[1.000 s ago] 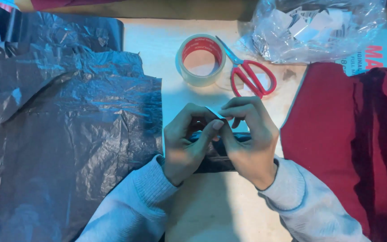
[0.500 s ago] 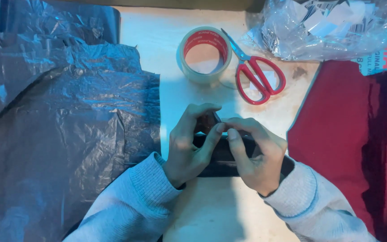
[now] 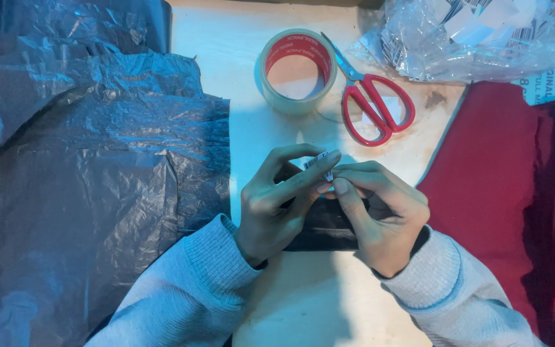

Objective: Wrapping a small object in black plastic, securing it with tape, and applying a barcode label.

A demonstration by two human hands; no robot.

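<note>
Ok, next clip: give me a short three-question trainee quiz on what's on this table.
1. True or false: the red-handled scissors lie right of the tape roll.
2. What do the left hand and right hand pinch between their fingertips?
3. What covers the table's left side: A) red cloth, B) dark plastic sheeting, C) clear bag?

Key
1. True.
2. A small white label, held above a dark packet.
3. B.

Dim bluish light (glare on crinkled plastic), soft shadows, fairly sharp focus.
</note>
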